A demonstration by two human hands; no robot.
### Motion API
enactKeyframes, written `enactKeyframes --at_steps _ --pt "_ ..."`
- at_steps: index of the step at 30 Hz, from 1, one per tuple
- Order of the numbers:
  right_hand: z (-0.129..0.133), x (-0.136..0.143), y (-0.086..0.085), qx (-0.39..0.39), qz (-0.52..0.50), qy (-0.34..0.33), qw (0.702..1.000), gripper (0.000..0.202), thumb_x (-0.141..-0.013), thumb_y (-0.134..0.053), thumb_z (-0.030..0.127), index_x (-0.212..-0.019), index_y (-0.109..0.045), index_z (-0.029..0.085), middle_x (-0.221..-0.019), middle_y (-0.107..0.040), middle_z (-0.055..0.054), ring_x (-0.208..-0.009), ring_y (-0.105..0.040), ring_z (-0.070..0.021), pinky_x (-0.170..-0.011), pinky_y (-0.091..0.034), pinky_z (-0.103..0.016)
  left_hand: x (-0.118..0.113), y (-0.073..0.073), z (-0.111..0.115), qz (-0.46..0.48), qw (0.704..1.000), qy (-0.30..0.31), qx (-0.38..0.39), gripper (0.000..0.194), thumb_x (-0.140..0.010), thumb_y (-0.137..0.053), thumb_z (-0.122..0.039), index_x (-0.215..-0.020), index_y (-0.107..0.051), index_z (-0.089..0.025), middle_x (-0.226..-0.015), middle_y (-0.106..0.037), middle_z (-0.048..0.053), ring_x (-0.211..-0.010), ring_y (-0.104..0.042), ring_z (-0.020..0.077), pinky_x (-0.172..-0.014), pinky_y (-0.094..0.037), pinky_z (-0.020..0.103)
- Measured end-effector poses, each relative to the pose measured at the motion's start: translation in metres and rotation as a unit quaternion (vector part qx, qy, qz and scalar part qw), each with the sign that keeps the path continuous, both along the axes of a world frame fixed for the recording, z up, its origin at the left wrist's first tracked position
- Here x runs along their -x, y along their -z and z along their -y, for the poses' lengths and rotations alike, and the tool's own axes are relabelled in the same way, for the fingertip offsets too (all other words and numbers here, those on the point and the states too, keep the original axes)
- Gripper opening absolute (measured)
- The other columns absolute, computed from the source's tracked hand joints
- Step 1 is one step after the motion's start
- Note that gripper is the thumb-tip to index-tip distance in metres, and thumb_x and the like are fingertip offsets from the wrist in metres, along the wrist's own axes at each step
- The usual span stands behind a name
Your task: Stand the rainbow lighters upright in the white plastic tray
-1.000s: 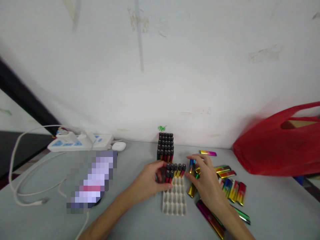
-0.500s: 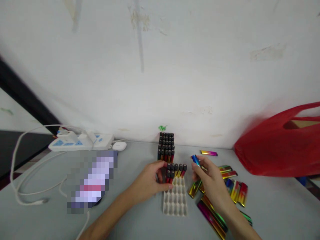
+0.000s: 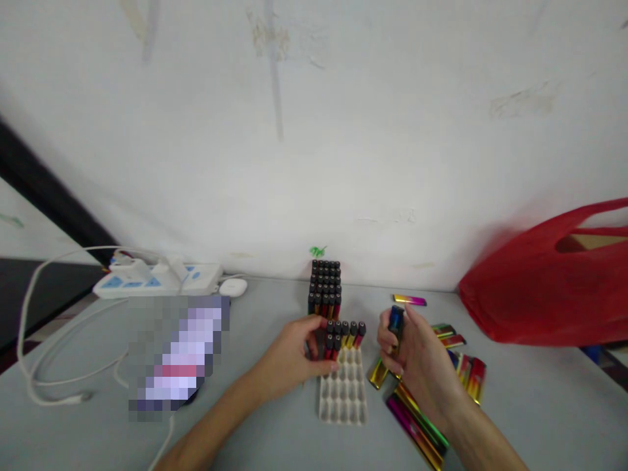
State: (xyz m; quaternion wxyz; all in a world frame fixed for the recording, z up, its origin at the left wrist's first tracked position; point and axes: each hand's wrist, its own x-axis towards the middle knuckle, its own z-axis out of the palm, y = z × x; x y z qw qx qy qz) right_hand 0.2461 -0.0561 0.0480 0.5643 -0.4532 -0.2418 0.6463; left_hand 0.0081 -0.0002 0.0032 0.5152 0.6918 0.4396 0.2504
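A blue and dark metallic stick, which looks like a slim lighter (image 3: 396,319), is held upright in the curled fingers of my right hand (image 3: 417,360); its lower part is hidden. My left hand (image 3: 294,356) curves around the left side of several upright black-ended lighters (image 3: 337,343), thumb low and fingers behind. These stand in the far rows of a pale tray (image 3: 342,392) with small cells. Behind them a dense block of similar black-ended lighters (image 3: 325,284) stands near the wall. Shiny multicoloured lighters (image 3: 417,428) lie loose under and around my right hand.
One yellow-purple lighter (image 3: 409,300) lies apart by the wall. At right sits a red bag (image 3: 540,288). On the left are a power strip (image 3: 161,281), a white case (image 3: 233,287), white cables (image 3: 32,327) and a blurred-out phone-like device (image 3: 181,360).
My right hand has turned, bringing the blue lighter from a tilted fingertip hold to upright within its curled fingers. My left hand stays at the tray.
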Motion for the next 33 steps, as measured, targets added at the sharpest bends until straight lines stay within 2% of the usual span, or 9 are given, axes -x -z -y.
enactKeyframes --at_steps 5,7,12,20,26,29,33 --pt "0.001 -0.003 0.002 0.004 -0.029 -0.043 0.999 0.045 -0.086 -0.081 0.062 -0.078 -0.06 0.023 -0.068 -0.028 0.007 -0.059 -0.018 -0.0125 -0.045 -0.014 -0.021 0.0 -0.001 0.0 0.0 1.0 -0.002 -0.008 0.044 -0.072 -0.097 -0.035 -0.105 -0.073 -0.017 -0.08 -0.066 -0.002 -0.072 -0.061 0.0183 -0.062 -0.044 0.026" --pt "0.001 -0.004 0.003 0.003 -0.037 -0.047 0.998 0.044 -0.087 -0.08 0.061 -0.079 -0.059 0.023 -0.069 -0.027 0.008 -0.059 -0.015 -0.0124 -0.045 -0.012 -0.021 0.0 -0.001 0.0 -0.006 1.0 -0.002 -0.012 0.044 -0.072 -0.098 -0.035 -0.104 -0.074 -0.017 -0.079 -0.067 -0.002 -0.073 -0.062 0.0188 -0.063 -0.045 0.026" --pt "0.001 -0.001 0.003 0.001 -0.045 -0.029 0.999 0.044 -0.084 -0.078 0.059 -0.075 -0.053 0.024 -0.071 -0.032 0.005 -0.061 -0.027 -0.0141 -0.046 -0.022 -0.021 -0.001 -0.003 0.001 -0.01 1.0 -0.006 -0.009 0.045 -0.071 -0.097 -0.032 -0.106 -0.073 -0.017 -0.079 -0.067 -0.003 -0.073 -0.062 0.0187 -0.063 -0.044 0.026" --pt "0.0 -0.001 0.013 -0.024 -0.057 -0.026 0.998 0.033 -0.099 -0.063 0.056 -0.085 -0.06 0.026 -0.075 -0.044 0.002 -0.07 -0.042 -0.0193 -0.058 -0.041 -0.027 0.0 -0.002 0.001 -0.003 1.0 -0.003 -0.006 0.043 -0.072 -0.097 -0.034 -0.104 -0.073 -0.017 -0.078 -0.065 -0.004 -0.071 -0.059 0.0177 -0.062 -0.042 0.026" --pt "0.001 0.001 0.011 -0.017 -0.039 -0.032 0.999 0.034 -0.096 -0.069 0.06 -0.088 -0.06 0.027 -0.076 -0.047 0.002 -0.07 -0.043 -0.02 -0.06 -0.041 -0.028 0.0 -0.001 0.0 -0.007 1.0 -0.002 -0.013 0.043 -0.071 -0.097 -0.034 -0.104 -0.075 -0.017 -0.081 -0.068 -0.002 -0.073 -0.061 0.0187 -0.063 -0.044 0.026" --pt "0.002 0.001 0.008 -0.004 -0.049 -0.04 0.998 0.038 -0.091 -0.078 0.061 -0.088 -0.062 0.026 -0.074 -0.047 0.003 -0.066 -0.036 -0.0172 -0.055 -0.032 -0.025 0.0 -0.001 -0.001 -0.004 1.0 0.0 -0.011 0.045 -0.071 -0.098 -0.035 -0.107 -0.076 -0.017 -0.082 -0.068 -0.002 -0.074 -0.061 0.019 -0.062 -0.044 0.026" --pt "0.003 0.0 0.005 0.03 -0.063 -0.046 0.996 0.048 -0.079 -0.088 0.062 -0.078 -0.06 0.023 -0.068 -0.038 0.006 -0.061 -0.024 -0.0133 -0.05 -0.02 -0.022 0.001 0.0 -0.001 -0.002 1.0 0.001 -0.002 0.047 -0.072 -0.098 -0.035 -0.108 -0.075 -0.016 -0.084 -0.069 -0.001 -0.075 -0.062 0.019 -0.063 -0.045 0.025"
